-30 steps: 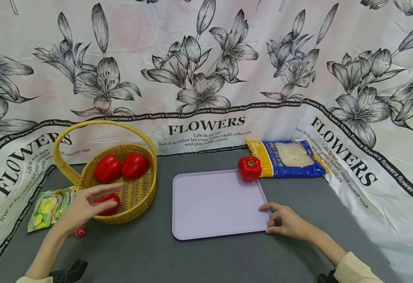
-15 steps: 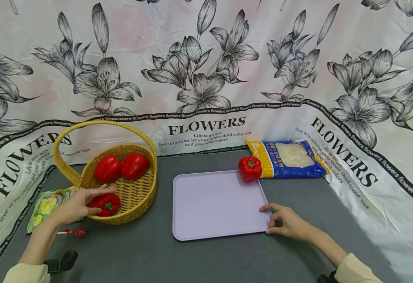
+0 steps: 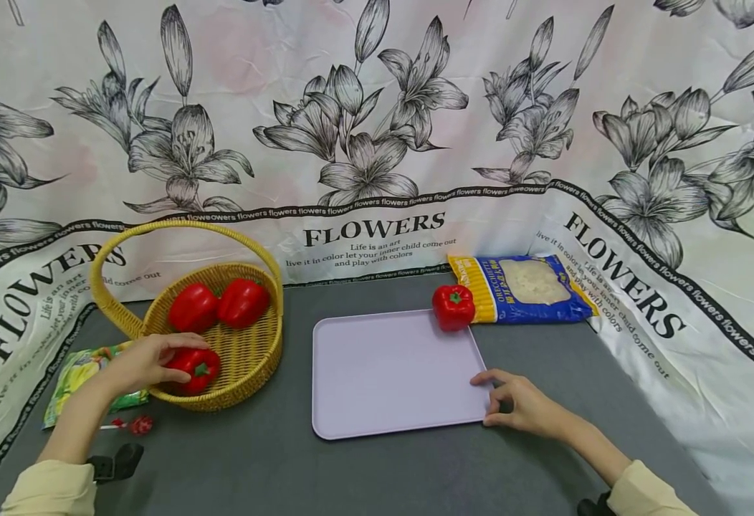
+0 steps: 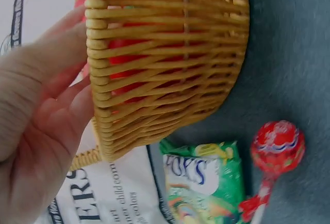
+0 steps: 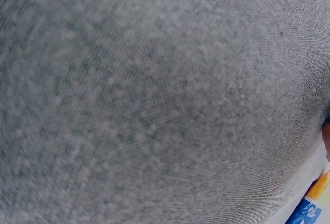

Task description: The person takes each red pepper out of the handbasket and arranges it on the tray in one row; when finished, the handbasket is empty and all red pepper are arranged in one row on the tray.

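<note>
the head view is bright and evenly lit, with glints on the red bell peppers [image 3: 244, 303] and a faint shadow on the gray tabletop [image 3: 390, 473]; the left wrist view blurs the left hand [image 4: 44, 110]; the right wrist view looks grainy.

Left forearm [image 3: 75, 428] comes up from the lower left, and the left hand [image 3: 140, 364] has a proper grip going, fingers curved over, thumb opposite. Right forearm [image 3: 591, 441] slants in from the lower right, right hand [image 3: 525, 405] kinda pinching: index finger reaching out, thumb lower, gap showing between them.
</note>
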Motion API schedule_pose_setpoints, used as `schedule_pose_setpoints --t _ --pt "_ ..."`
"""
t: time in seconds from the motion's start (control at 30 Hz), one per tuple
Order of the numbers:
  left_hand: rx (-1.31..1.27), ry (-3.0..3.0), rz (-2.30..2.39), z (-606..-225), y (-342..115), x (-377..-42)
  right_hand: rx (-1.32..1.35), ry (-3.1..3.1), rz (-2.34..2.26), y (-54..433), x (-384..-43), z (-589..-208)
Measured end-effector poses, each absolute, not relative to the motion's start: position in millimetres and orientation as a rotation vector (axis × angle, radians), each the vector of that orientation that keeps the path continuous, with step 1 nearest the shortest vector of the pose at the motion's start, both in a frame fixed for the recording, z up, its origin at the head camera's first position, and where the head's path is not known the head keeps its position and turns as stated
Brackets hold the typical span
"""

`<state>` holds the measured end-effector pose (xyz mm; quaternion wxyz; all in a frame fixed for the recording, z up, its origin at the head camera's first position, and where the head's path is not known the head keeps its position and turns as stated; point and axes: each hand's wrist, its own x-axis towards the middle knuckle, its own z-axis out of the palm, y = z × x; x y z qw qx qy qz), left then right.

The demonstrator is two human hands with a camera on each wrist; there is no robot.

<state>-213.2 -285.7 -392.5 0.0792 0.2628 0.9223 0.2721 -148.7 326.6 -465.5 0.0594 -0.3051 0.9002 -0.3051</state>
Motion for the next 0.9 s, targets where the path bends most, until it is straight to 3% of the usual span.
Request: schedule_pose_setpoints --t 0.17,0.63,0.9 --pt "0.731 2.804 0.65 -392 -281 -211 -0.927 2.728 -0.929 328 -148 -466" --pt "0.903 2.89 0.838 -403 -287 -208 -0.964 2.717 -0.958 326 -149 -465" --pt "0.667 2.904 1.147 -407 -286 -206 -0.944 2.702 -0.96 326 -149 -465"
